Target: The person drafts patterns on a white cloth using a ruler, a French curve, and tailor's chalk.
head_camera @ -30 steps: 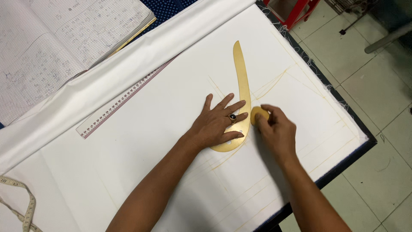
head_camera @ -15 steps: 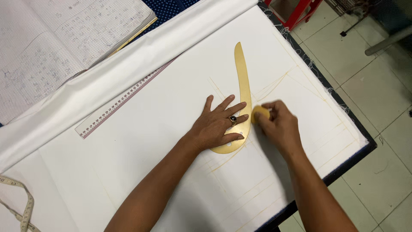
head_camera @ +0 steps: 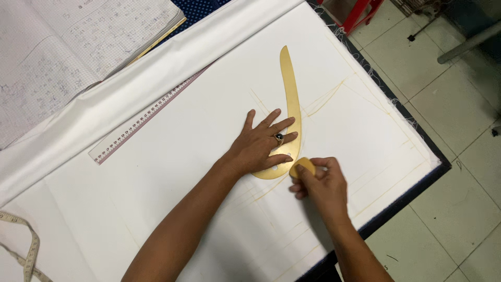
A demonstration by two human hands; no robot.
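Left hand [head_camera: 258, 146] spread flat, pinning yellow curved plastic ruler [head_camera: 290, 99] to white fabric [head_camera: 172, 172]; right hand [head_camera: 319, 183] pinches yellow chalk disc [head_camera: 302, 168] at its lower edge for tracing.

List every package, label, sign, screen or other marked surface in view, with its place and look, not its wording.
No packages, signs or screens.
Open notebook: top left, gridded white pages with handwriting.
Straight ruler: left of the left hand, clear, printed scale.
Tape measure: bottom left corner, cream, marked.

One yellow curved ruler [head_camera: 292, 99], one piece of yellow tailor's chalk [head_camera: 302, 168], one straight ruler [head_camera: 141, 123], one tape measure [head_camera: 26, 245] (partly out of view), one open gridded notebook [head_camera: 68, 47], two hands.
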